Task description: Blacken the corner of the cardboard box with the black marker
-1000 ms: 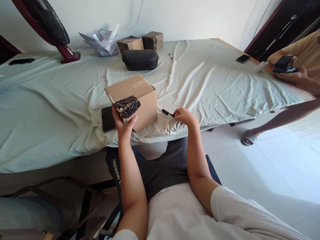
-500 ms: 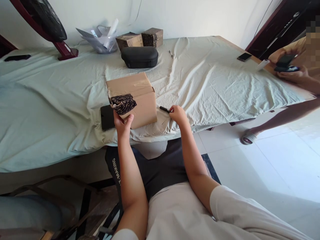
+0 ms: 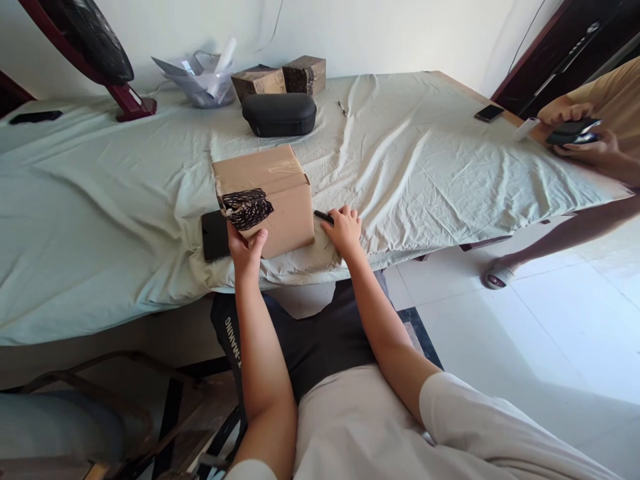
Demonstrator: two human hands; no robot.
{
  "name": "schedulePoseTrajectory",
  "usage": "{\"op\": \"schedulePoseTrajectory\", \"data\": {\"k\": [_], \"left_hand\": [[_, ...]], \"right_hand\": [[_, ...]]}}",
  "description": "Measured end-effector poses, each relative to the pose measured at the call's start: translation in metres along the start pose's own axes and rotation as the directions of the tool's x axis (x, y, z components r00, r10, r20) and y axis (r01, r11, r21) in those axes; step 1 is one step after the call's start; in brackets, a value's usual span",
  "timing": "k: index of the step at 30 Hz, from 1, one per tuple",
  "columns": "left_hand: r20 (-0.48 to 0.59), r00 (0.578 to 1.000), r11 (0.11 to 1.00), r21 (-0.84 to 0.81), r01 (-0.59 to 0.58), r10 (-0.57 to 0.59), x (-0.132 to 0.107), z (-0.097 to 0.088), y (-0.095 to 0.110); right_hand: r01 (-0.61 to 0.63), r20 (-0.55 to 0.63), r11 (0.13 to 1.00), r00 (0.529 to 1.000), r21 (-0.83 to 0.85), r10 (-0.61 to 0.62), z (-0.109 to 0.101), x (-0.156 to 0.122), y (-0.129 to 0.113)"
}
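Note:
A taped cardboard box [image 3: 273,193] with a black scribbled patch on its near corner rests on the sheet-covered table [image 3: 125,200]. My left hand [image 3: 246,248] grips the box's near lower corner, thumb on the front face. My right hand [image 3: 343,230] lies on the sheet just right of the box, fingers closed round a black marker [image 3: 324,217] whose tip points toward the box. A black phone [image 3: 215,235] lies flat under the box's left edge.
At the back stand a black zip case [image 3: 279,114], two small patterned boxes [image 3: 280,77], a clear bag of papers [image 3: 200,77] and a red fan base [image 3: 131,103]. Another person's hands [image 3: 583,137] hold a dark device at the right, near a phone [image 3: 489,113].
The box was tilted up a second ago and now sits flat on the table. My right hand with the marker has moved left, close to the box's side.

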State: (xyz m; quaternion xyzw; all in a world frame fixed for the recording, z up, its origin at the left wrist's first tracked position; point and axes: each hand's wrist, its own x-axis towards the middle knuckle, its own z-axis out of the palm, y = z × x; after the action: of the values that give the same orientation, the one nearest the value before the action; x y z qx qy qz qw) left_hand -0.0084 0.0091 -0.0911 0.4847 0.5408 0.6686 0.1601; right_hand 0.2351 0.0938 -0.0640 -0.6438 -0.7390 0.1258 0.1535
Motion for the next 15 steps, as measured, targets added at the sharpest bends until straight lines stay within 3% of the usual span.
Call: {"op": "schedulePoseTrajectory", "data": {"k": [6, 15], "left_hand": [[0.018, 1.0, 1.0, 0.015, 0.025, -0.025, -0.002, 0.0, 0.006], [0.008, 0.998, 0.998, 0.022, 0.062, -0.063, 0.001, 0.001, 0.005]], "right_hand": [[0.006, -0.025, 1.0, 1.0, -0.009, -0.006, 0.011, 0.001, -0.006], [0.008, 0.012, 1.0, 1.0, -0.009, -0.007, 0.007, 0.018, 0.002]]}}
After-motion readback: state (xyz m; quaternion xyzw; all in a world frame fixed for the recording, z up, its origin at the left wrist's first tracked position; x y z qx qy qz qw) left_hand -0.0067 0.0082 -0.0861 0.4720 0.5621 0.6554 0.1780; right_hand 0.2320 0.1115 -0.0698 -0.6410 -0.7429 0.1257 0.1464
